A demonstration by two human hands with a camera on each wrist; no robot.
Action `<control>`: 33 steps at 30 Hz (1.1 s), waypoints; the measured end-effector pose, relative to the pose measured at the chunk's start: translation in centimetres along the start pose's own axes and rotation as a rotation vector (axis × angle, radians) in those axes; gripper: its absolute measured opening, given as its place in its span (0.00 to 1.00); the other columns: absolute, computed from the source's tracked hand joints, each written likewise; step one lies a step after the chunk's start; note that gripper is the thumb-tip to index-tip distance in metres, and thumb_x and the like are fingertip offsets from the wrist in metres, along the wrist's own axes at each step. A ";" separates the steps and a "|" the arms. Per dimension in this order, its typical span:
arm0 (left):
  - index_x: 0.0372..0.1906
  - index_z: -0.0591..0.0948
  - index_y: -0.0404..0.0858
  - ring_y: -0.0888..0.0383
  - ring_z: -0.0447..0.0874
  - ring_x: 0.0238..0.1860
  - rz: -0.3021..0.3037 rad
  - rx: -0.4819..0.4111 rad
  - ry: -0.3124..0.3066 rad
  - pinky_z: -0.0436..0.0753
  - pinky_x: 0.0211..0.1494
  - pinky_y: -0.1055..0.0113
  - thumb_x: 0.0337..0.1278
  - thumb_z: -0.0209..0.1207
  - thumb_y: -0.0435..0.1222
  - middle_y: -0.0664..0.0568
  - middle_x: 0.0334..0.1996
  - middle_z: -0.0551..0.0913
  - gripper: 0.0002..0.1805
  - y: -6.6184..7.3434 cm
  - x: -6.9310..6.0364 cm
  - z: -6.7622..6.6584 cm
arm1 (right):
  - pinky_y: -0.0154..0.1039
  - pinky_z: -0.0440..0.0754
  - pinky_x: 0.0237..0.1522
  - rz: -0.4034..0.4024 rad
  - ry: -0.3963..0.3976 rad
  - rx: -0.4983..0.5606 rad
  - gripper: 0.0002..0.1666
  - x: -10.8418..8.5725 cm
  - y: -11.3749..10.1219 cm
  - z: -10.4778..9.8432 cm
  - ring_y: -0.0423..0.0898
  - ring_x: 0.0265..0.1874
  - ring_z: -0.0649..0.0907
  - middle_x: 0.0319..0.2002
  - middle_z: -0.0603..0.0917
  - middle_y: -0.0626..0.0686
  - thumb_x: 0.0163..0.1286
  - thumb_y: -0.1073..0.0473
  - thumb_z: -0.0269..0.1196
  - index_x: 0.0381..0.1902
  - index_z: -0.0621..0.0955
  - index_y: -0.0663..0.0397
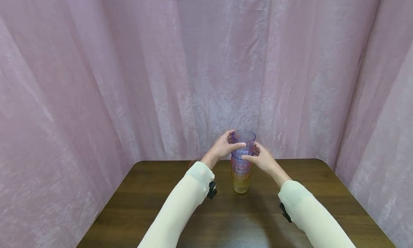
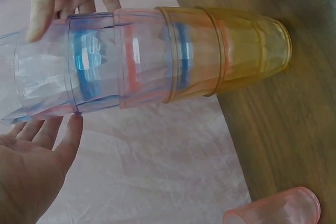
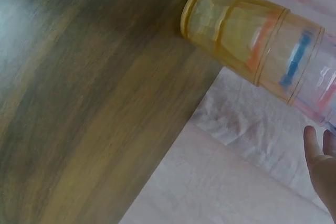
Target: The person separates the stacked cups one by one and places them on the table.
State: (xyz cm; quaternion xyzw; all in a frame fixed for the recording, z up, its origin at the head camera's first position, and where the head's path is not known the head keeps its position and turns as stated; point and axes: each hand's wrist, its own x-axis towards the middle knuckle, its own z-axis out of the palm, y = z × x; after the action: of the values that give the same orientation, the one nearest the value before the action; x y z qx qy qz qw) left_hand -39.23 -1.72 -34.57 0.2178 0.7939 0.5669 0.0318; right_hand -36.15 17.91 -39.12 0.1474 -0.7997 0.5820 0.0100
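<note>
A stack of nested see-through plastic cups (image 1: 241,186) stands upright on the table, yellow at the bottom, pink in the middle and purple-blue above. My left hand (image 1: 224,146) holds the top purple cup (image 1: 244,136), with its thumb across the front and fingers behind. On the other side my right hand (image 1: 265,160) is close against the upper stack, its fingers loose and its thumb over a purple rim. In the right wrist view, the right hand's fingertips (image 3: 311,137) are just beside the stack.
A separate pink cup (image 2: 281,207) stands left of the stack, mostly hidden behind my left wrist in the head view. The brown wooden table (image 1: 219,223) ends at a pink curtain (image 1: 161,79) along the back and sides.
</note>
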 end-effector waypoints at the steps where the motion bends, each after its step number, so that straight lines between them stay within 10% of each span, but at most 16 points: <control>1: 0.73 0.63 0.37 0.48 0.74 0.65 0.000 0.001 0.000 0.73 0.66 0.55 0.57 0.70 0.45 0.44 0.64 0.75 0.43 0.0 0.0 0.0 | 0.60 0.61 0.69 -0.004 0.000 -0.004 0.54 0.0 0.0 0.0 0.66 0.72 0.61 0.73 0.60 0.68 0.66 0.51 0.69 0.78 0.52 0.63; 12: 0.74 0.63 0.38 0.48 0.73 0.64 0.012 0.106 0.101 0.75 0.64 0.55 0.46 0.76 0.49 0.45 0.66 0.73 0.52 0.7 0.0 1.2 | 0.60 0.60 0.70 0.002 -0.006 0.018 0.53 -0.1 0.1 -0.3 0.65 0.72 0.59 0.74 0.58 0.66 0.67 0.51 0.69 0.77 0.53 0.62; 20: 0.73 0.63 0.38 0.51 0.74 0.64 0.033 -0.022 0.127 0.74 0.65 0.58 0.49 0.75 0.47 0.49 0.64 0.74 0.49 1.5 0.3 1.0 | 0.60 0.59 0.70 0.048 -0.018 -0.007 0.61 -0.4 -0.4 -0.6 0.68 0.73 0.56 0.75 0.52 0.71 0.67 0.51 0.69 0.77 0.41 0.67; 33: 0.76 0.58 0.40 0.50 0.69 0.68 0.045 -0.177 0.177 0.69 0.69 0.55 0.49 0.74 0.45 0.47 0.68 0.70 0.52 4.2 0.9 -0.7 | 0.60 0.59 0.70 -0.019 -0.019 0.040 0.55 0.4 0.8 -0.7 0.65 0.73 0.57 0.76 0.56 0.65 0.67 0.56 0.69 0.78 0.49 0.62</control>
State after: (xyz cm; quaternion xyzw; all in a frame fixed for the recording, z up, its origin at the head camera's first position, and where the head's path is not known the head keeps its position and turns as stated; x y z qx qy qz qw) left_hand -38.94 -0.97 -30.33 0.1810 0.7353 0.6524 -0.0318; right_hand -36.81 18.70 -39.60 0.1606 -0.7864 0.5965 0.0052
